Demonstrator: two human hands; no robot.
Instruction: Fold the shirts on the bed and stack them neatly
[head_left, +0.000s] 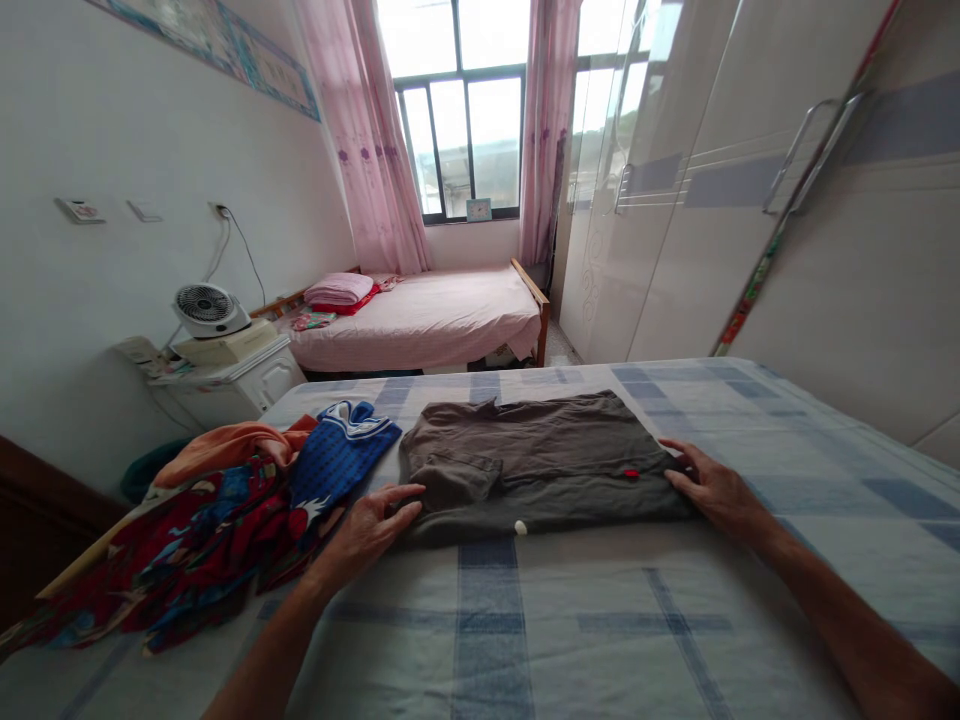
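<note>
A pair of dark grey-brown pants lies folded into a flat rectangle on the bed, with a flapped pocket at its left, a small red tag at its right and a white oval spot on its near edge. My left hand pinches the near left corner between thumb and fingers. On the opposite side, my right hand grips the right edge, its fingertips partly hidden by the cloth. Left of the pants is a loose heap of clothes: a blue patterned garment, a dark red printed garment and an orange cloth.
The blue-and-white checked bedsheet spreads under everything. Beyond it stands a second bed with pink bedding, below a window. A fan sits on a white cabinet at the left. Glossy wardrobe doors line the right side.
</note>
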